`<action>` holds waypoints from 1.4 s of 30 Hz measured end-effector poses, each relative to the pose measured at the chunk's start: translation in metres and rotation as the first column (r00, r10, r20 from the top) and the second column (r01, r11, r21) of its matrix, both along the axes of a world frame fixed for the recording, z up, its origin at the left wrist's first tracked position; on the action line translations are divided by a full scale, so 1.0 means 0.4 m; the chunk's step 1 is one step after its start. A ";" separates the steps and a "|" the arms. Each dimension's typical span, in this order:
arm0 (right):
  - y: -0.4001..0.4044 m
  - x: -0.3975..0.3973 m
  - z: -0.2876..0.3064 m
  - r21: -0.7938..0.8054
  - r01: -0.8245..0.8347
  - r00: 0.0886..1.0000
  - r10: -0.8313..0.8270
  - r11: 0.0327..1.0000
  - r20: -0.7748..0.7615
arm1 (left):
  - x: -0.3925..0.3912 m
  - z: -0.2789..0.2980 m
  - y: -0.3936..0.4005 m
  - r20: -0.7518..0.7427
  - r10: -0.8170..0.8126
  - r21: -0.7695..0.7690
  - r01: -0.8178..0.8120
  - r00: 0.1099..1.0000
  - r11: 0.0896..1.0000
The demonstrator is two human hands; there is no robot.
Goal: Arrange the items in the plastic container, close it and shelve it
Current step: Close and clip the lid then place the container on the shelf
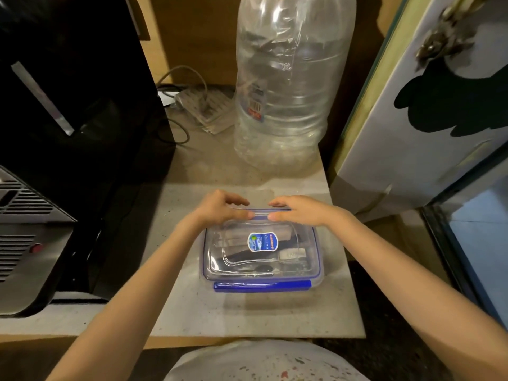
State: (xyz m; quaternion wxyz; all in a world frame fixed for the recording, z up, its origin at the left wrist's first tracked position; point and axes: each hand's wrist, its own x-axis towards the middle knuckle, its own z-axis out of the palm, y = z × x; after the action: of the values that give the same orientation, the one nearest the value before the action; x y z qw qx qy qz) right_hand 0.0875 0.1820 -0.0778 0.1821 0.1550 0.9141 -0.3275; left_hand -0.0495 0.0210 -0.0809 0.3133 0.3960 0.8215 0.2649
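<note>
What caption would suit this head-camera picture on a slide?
Left hand and right hand press the far edge of a clear plastic container, beside a large empty bottle.

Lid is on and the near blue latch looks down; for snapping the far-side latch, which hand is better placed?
Neither clearly: left hand and right hand both rest on the far edge of the plastic container, fingers curled over its rim, thumbs on the lid. Likely a two-handed press.
</note>
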 end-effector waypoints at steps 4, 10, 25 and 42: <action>0.014 -0.008 -0.007 -0.065 0.055 0.998 -0.055 0.996 0.003 | -0.013 -0.015 -0.003 0.154 0.019 -0.105 -0.003 0.988 0.994; 0.026 -0.015 -0.002 -0.135 0.105 0.994 -0.108 0.985 -0.019 | -0.016 -0.017 -0.003 0.116 0.043 -0.039 -0.038 0.992 0.998; 0.000 -0.003 0.011 -0.115 0.173 0.946 -0.197 0.978 -0.257 | 0.016 -0.010 -0.003 -0.075 0.159 0.186 -0.143 0.984 0.972; -0.060 0.073 -0.003 0.116 0.384 0.889 -0.333 0.916 -0.313 | 0.034 -0.033 -0.114 0.030 0.284 0.178 -0.285 0.958 0.942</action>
State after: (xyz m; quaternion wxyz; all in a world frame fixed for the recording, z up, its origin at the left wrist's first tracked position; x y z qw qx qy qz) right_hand 0.1165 0.1579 -0.0788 -0.0305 0.2876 0.9113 -0.2931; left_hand -0.0360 -0.0246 -0.0942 0.2358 0.2995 0.8421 0.3815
